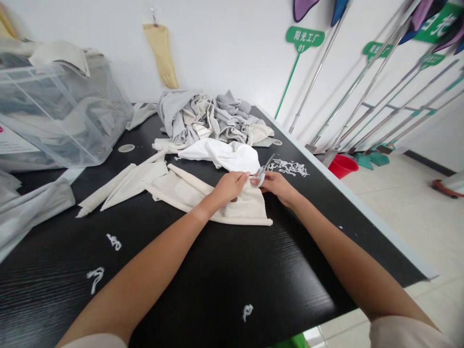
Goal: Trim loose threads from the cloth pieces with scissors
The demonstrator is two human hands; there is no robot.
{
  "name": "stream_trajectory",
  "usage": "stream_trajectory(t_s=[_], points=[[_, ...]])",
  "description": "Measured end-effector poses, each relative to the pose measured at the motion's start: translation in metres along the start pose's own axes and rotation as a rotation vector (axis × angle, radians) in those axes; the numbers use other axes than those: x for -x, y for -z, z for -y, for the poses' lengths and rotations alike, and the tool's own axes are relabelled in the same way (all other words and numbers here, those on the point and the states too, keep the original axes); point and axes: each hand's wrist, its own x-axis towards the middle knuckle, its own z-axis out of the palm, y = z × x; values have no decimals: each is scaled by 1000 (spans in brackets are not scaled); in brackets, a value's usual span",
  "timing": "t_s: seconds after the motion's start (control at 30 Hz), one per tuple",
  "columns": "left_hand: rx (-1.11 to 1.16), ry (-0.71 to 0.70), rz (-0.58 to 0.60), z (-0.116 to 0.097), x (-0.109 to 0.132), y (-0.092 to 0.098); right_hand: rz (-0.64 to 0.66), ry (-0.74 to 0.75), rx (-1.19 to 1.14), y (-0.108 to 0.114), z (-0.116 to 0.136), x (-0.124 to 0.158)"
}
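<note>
A cream garment [188, 191] lies spread on the black table [217, 280]. My left hand [232, 185] rests on its upper right corner, fingers pinched on the cloth's edge. My right hand [277, 186] is closed around small grey thread snips [263, 170], whose blades point up and away beside the left fingertips. A white cloth [224, 154] lies just behind both hands.
A heap of grey and cream garments [210, 118] sits at the table's far end. White thread scraps [290, 167] lie right of the hands, more near the front. Clear plastic bins [54, 111] stand at left. Mop poles [362, 87] and a red bucket [342, 166] are right.
</note>
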Motion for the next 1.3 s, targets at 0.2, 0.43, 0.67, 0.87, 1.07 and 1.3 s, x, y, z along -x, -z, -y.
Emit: stream_trajectory(t_s=[0.2,0.43,0.67,0.87,1.07,1.3], points=[[39,2,-30,-6,3,2,-21,-51,-1,-2,1,2],[96,-40,-32,2,0,1,-52,-71,-22,-3,4,3],[52,20,41,9,-7,3,-82,33,-21,-4,-2,1],[57,43,3,2,0,1,-89,8,-9,-6,0,1],[61,-8,-71,1,1,4,-57,-29,8,-8,2,3],[17,-39,4,5,-1,2,-73,-4,20,-7,-3,1]])
